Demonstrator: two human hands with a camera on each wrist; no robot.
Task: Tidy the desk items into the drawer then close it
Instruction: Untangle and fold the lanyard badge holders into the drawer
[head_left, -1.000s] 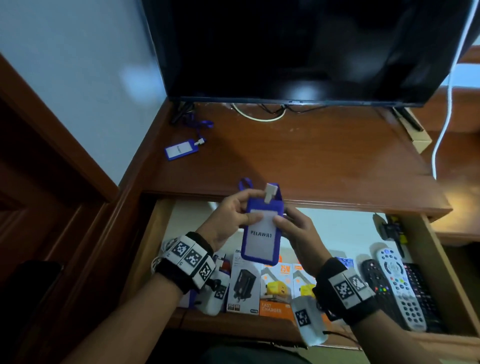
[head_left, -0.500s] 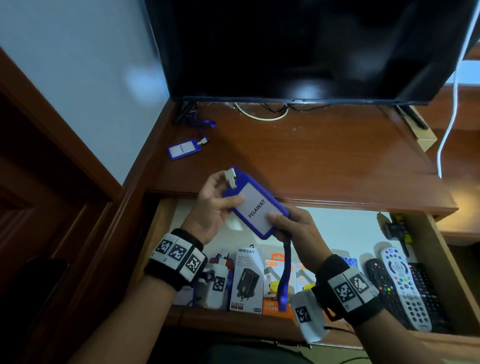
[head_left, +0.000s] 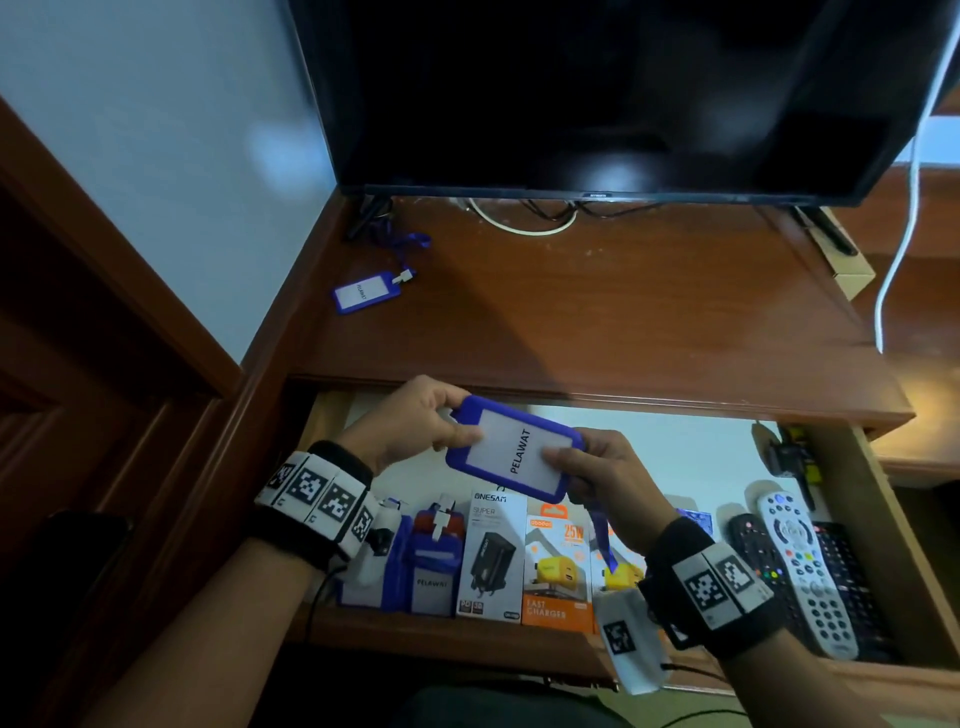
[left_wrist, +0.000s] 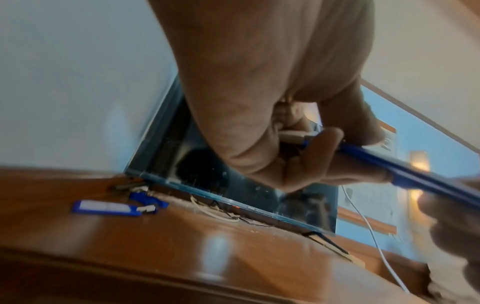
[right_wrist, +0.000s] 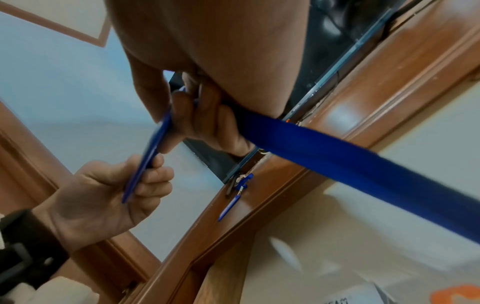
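Observation:
A blue badge holder (head_left: 511, 451) with a white "PELAWAT" card lies almost flat between both hands, above the open drawer (head_left: 893, 545). My left hand (head_left: 415, 426) pinches its clip end, thumb on top; in the left wrist view the holder (left_wrist: 405, 170) shows edge-on. My right hand (head_left: 597, 467) pinches the other end, and the blue lanyard (right_wrist: 337, 152) hangs from under its palm (head_left: 602, 540). A second blue badge holder (head_left: 366, 292) with its lanyard lies on the desk top at the back left.
The drawer holds another badge holder (head_left: 434, 561), charger boxes (head_left: 524, 561) and remote controls (head_left: 800, 566). A television (head_left: 597, 93) stands at the back of the desk (head_left: 597, 322) with cables beneath it. A white cable (head_left: 904, 234) hangs at the right; a wall is on the left.
The badge holder turned from upright to nearly flat and sank toward the drawer. Both hands came lower with it, and the lanyard now hangs beneath my right hand.

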